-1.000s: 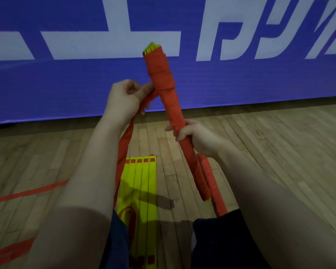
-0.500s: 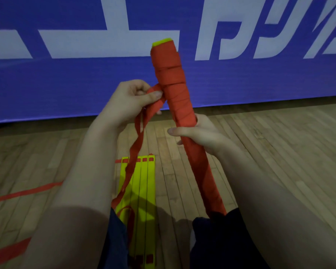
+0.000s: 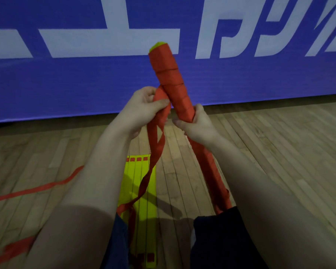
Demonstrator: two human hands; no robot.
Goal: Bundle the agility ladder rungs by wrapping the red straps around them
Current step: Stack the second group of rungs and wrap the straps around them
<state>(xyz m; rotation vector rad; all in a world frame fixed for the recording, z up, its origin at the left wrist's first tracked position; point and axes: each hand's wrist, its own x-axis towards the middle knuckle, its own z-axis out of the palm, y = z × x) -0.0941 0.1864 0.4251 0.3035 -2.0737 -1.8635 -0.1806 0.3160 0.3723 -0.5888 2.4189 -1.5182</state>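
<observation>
1. wood floor (image 3: 270, 136) lies below both hands; blue banner (image 3: 76, 84) with white lettering stands behind them.
2. right hand (image 3: 198, 125) is curled round the wrapped rung bundle (image 3: 171, 82), which rises tilted above it, yellow tip showing.
3. left hand (image 3: 142, 111) pinches the loose red strap (image 3: 155, 146) just beside the bundle; the strap hangs below it.
4. flat yellow rungs (image 3: 136, 181) lie between the forearms.

- Two bare forearms (image 3: 97, 171) reach into view from the lower corners.
- The left hand (image 3: 142, 111) and right hand (image 3: 198, 125) are bare.
- A dark navy garment (image 3: 221, 239) covers both legs.
</observation>
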